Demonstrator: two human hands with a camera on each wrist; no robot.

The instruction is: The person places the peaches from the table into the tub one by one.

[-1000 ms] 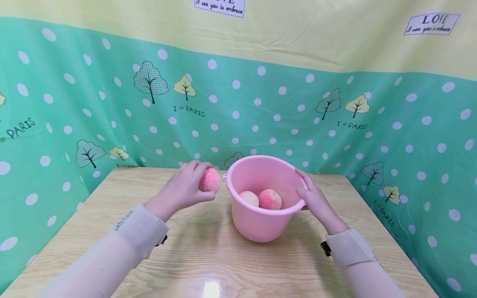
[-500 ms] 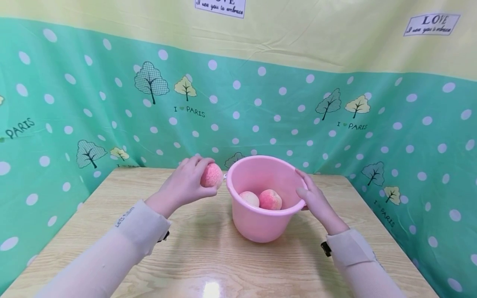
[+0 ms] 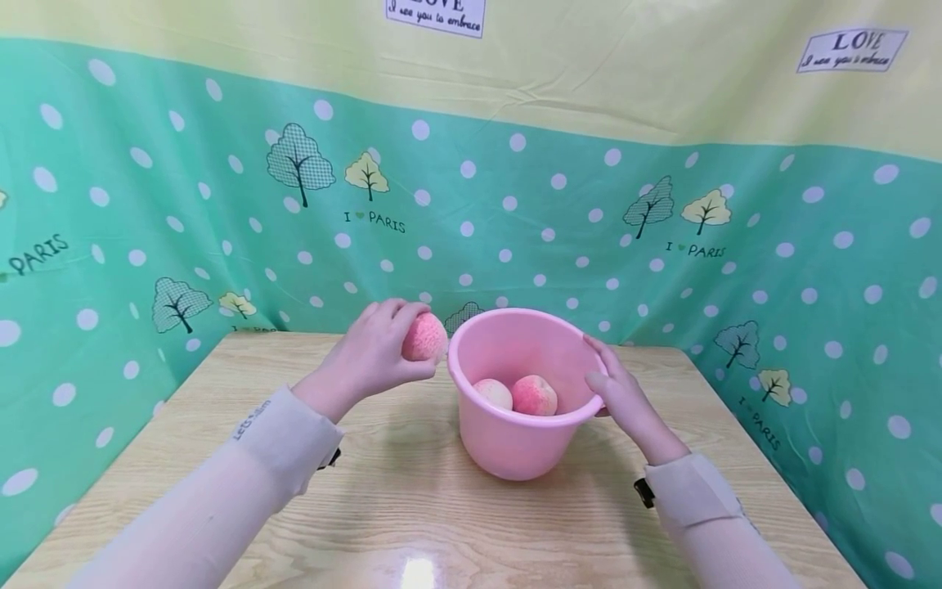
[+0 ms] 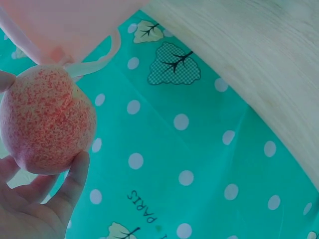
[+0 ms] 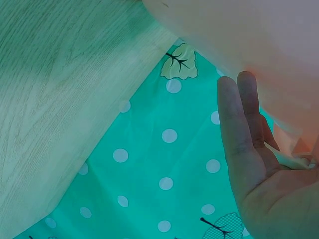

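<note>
My left hand (image 3: 373, 352) grips a pink, speckled peach (image 3: 424, 337) between thumb and fingers, in the air just left of the bucket's rim. Up close in the left wrist view, the peach (image 4: 48, 119) shows its crease, with fingertips on its sides. A pink plastic bucket (image 3: 508, 446) stands tilted on the table, its mouth turned toward me. Two more peaches lie inside: a pale one (image 3: 493, 394) and a redder one (image 3: 535, 396). At the bucket's right side my right hand (image 3: 625, 401) holds the rim, thumb on top and fingers along the outer wall.
The wooden table (image 3: 383, 523) carries the bucket near its middle. A green dotted cloth (image 3: 471, 221) with a yellow upper band hangs behind and on both sides. The bucket's pale handle (image 4: 97, 63) shows beside the peach in the left wrist view.
My left hand has risen and moved slightly right with the peach, closer to the bucket's rim. The right hand, the bucket and the peaches inside stay put.
</note>
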